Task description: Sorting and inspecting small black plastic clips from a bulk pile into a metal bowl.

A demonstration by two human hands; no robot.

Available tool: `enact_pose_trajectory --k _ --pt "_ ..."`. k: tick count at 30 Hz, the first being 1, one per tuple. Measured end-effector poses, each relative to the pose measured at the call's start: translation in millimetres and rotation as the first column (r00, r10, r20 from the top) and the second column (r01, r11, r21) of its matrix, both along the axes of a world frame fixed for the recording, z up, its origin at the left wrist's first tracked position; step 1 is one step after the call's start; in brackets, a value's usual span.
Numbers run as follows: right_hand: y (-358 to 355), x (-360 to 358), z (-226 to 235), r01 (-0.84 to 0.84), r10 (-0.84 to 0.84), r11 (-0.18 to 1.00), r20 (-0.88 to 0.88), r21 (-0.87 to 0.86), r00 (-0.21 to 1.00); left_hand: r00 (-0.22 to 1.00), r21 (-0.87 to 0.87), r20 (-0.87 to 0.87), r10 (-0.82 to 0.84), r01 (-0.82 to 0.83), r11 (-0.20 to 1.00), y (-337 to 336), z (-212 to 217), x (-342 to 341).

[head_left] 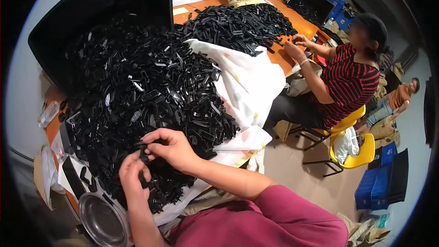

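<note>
My left hand (133,174) and my right hand (168,148) meet above the near edge of a large heap of small black plastic parts (151,82). Between the fingertips of both hands is a small black plastic part (143,149), pinched from either side. Its exact shape is lost against the dark heap. The heap spills out of a big black bin (109,0) lying open toward me, onto a white cloth with coloured spots (247,80).
A round metal bowl (103,219) stands by my left forearm. Across the orange table (299,29), a person in a striped shirt (350,73) handles parts from a second black heap (238,25). Yellow chairs (361,151) and blue crates (377,180) stand at the right.
</note>
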State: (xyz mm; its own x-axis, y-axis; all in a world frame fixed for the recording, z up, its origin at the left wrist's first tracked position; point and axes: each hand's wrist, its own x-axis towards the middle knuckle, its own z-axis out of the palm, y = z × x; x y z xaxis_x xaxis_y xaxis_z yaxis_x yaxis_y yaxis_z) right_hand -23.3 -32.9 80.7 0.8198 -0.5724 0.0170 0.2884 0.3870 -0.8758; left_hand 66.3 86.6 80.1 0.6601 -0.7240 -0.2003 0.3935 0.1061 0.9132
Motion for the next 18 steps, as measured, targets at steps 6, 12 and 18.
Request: enact_pose_trajectory --k 6,12,18 --pt "0 -18 22 -0.03 0.028 0.997 0.028 0.076 0.999 0.793 0.126 0.607 0.057 -0.167 0.978 -2 0 -17" --pt "9 -36 14 0.019 -0.028 0.937 -0.022 -0.35 0.999 0.834 -0.087 0.537 0.123 -0.09 0.992 8 1 -15" --pt "-2 -37 9 -0.08 0.045 0.841 -0.079 -0.535 0.996 0.886 -0.055 0.46 0.062 -0.041 0.998 14 1 -13"
